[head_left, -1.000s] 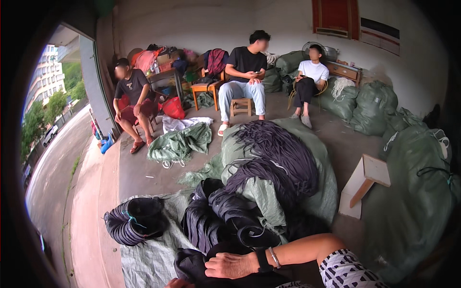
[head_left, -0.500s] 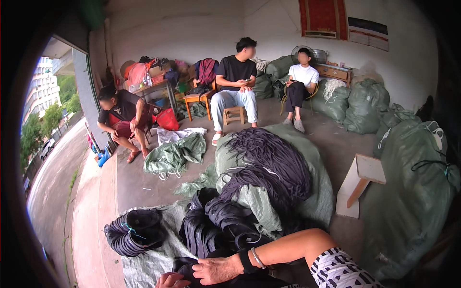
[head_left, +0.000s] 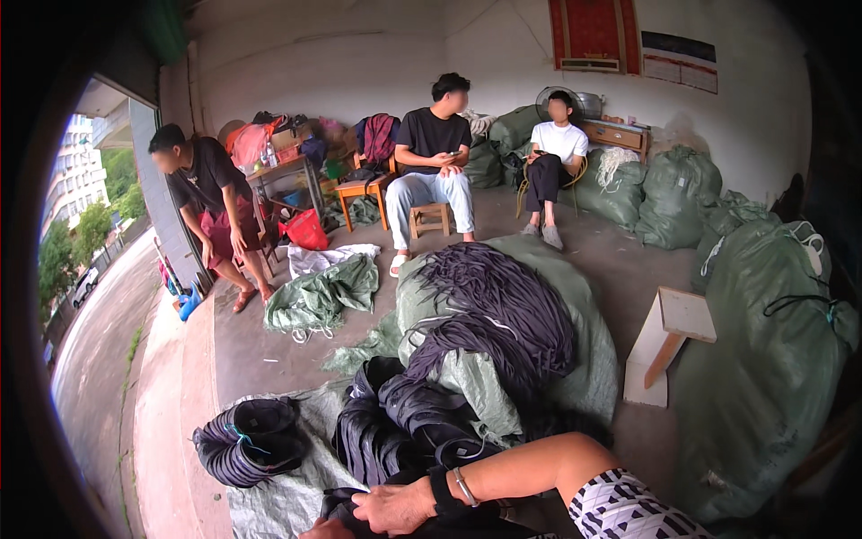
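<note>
At the bottom edge my right hand (head_left: 395, 508) reaches in from the right, its fingers closed on a piece of dark cloth (head_left: 339, 505). My left hand (head_left: 328, 530) is beside it at the same cloth, mostly cut off by the picture's edge, so its grip is hidden. Just beyond lie nested rows of black curved pieces (head_left: 373, 431) on a pale green woven sheet (head_left: 314, 413). To their left sits a bundle of similar black pieces (head_left: 247, 440), tied with a teal string. Behind the rows, a big heap of dark strips (head_left: 494, 310) spills from an opened green woven sack (head_left: 588, 332).
A wooden stand (head_left: 669, 337) is on the floor at right, next to a large stuffed green sack (head_left: 763, 368). A crumpled green sack (head_left: 323, 292) lies farther left. Two people sit at the back; another person (head_left: 211, 193) bends forward at left, near the doorway.
The person at left has risen from sitting to a bent-over stance. My hands have shifted slightly, and both stay at the dark cloth. The whole view has moved a little.
</note>
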Motion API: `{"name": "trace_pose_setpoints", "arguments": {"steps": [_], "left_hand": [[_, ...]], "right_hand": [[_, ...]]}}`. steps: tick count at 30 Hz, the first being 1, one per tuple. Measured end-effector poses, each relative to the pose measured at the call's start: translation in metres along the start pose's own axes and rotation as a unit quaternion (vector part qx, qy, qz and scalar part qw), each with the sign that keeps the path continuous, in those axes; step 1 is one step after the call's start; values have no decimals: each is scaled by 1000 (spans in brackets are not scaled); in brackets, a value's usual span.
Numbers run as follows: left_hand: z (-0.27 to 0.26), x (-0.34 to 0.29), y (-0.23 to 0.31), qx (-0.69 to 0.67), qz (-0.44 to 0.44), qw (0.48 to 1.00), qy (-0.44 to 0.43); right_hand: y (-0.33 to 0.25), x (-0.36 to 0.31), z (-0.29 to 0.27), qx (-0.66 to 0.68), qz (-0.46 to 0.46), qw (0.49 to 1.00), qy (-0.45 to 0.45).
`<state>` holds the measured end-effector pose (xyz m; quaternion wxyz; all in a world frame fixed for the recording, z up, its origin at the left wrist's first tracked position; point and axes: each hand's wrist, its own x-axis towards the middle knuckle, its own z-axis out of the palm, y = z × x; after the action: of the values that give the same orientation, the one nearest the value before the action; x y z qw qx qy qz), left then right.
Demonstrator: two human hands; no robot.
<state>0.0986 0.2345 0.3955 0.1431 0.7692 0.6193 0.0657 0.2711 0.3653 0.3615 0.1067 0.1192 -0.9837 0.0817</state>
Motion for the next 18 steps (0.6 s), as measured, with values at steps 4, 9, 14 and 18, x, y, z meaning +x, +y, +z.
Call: {"name": "trace_pose_setpoints", "arguments": {"steps": [4,9,14,18], "left_hand": [[-4,6,6,-169,-124,978,1],[-13,-10,16,-92,-22,995,17],[-10,-7,5,-105,33,994,14],[4,-8,1,-505,-90,854,86]], "right_hand": [[-3,9,12,22,92,995,9],[-11,14,33,-4,115,993,-12],[-9,15,37,-3,114,993,-12],[-10,12,38,7,130,991,12]]}}
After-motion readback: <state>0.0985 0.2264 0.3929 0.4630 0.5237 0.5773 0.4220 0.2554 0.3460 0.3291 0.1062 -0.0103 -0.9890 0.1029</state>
